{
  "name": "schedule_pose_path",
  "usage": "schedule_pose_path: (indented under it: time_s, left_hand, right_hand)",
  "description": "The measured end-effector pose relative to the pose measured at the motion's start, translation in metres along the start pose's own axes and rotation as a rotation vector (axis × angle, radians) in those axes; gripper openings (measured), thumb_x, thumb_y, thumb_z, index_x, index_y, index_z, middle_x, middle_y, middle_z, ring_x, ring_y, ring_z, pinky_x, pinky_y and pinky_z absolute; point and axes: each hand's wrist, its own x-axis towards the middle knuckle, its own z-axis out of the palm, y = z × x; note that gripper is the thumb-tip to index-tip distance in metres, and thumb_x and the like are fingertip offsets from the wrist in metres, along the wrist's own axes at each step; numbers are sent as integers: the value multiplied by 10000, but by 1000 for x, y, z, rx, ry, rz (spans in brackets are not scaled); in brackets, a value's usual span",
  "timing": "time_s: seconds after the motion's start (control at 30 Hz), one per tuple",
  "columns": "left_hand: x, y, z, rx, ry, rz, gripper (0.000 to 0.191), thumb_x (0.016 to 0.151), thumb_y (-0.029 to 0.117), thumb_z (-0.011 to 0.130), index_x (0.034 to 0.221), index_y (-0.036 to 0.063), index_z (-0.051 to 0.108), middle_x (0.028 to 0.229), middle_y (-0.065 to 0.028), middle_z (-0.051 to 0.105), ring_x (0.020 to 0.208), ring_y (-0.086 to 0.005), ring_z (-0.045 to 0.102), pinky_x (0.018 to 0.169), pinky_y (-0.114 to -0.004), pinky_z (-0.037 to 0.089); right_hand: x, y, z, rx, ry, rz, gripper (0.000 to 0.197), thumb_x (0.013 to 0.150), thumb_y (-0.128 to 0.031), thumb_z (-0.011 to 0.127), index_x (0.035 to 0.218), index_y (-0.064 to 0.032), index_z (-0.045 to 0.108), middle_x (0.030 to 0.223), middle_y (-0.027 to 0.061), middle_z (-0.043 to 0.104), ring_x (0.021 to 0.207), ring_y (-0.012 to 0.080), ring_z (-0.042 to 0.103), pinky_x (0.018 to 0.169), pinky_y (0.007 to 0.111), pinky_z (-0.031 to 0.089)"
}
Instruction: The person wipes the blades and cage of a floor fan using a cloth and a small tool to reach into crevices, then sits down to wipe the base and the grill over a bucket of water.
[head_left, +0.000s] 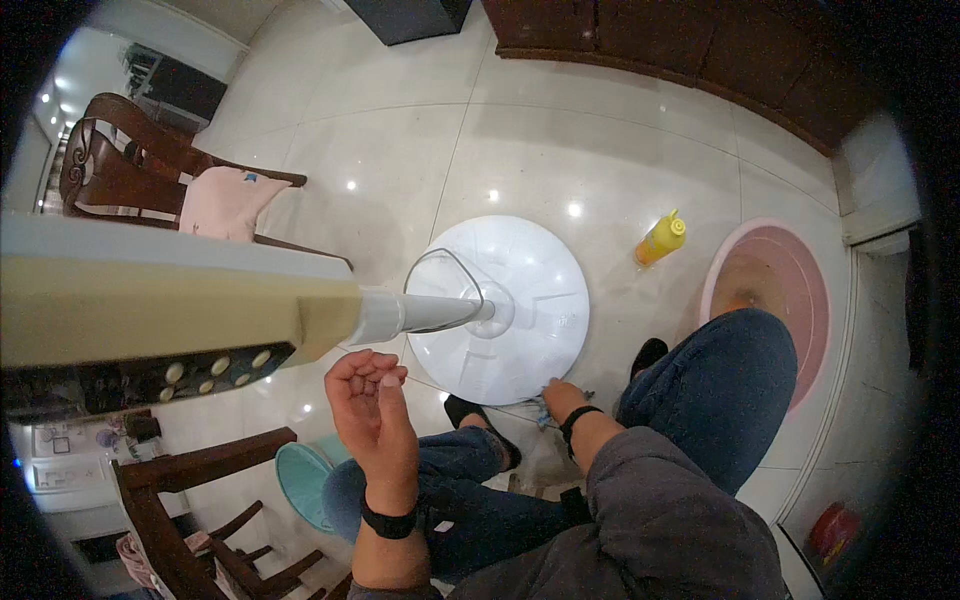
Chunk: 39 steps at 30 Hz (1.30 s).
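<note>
A white round base (525, 337) of a pedestal fan stands on the tiled floor before me. From its centre a white pole (439, 313) rises to a cream and white housing (172, 315) with a dark button panel at the left. My left hand (371, 405) is raised beside the pole, fingers curled and apart from the thumb, nothing in it. At the base's near right edge is my right hand (562, 397), with a bit of bluish-grey cloth (543, 416) under and beside it. How the fingers hold the cloth is partly hidden.
A yellow bottle (661, 238) stands right of the base, near a pink basin (814, 315) holding murky water. A teal bin (300, 480) is by my left knee. Wooden chairs (127, 157) stand at left, one with pink cloth (229, 202). A dark wooden cabinet (660, 45) lines the far side.
</note>
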Motion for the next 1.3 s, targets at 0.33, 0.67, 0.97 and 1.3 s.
schedule_pose_path:
  time_s: [0.33,0.67,0.97,1.3]
  left_hand:
    - [-6,-11,3,-9,-193,6,155,937,65,549,1078,0,542,935,-91,623,862,-142,611,763,-276,524]
    - [-16,-20,19,293,-506,213,600,838,138,726,1363,74,445,1276,-143,507,1138,-225,531,902,-345,487]
    - [-29,-27,21,136,-591,220,303,912,88,597,1206,21,582,1101,-113,631,1018,-216,604,879,-313,491]
    - [-8,-29,-4,-212,-304,37,188,979,161,512,1048,5,589,883,-75,660,772,-137,602,718,-272,490]
  right_hand:
    - [-41,-35,-155,1413,187,28,263,797,-114,670,1046,-34,643,724,26,566,533,110,456,460,259,380]
    - [-163,-76,-214,1637,202,-463,251,878,-103,616,1118,-43,572,751,-4,545,504,64,403,439,209,314]
    - [-199,-69,-195,1644,259,-475,255,962,-207,560,1145,-30,537,811,30,570,498,66,400,462,218,331]
    - [-205,-69,-200,1590,325,-440,297,938,-237,597,1128,-12,560,875,118,631,462,78,391,412,228,289]
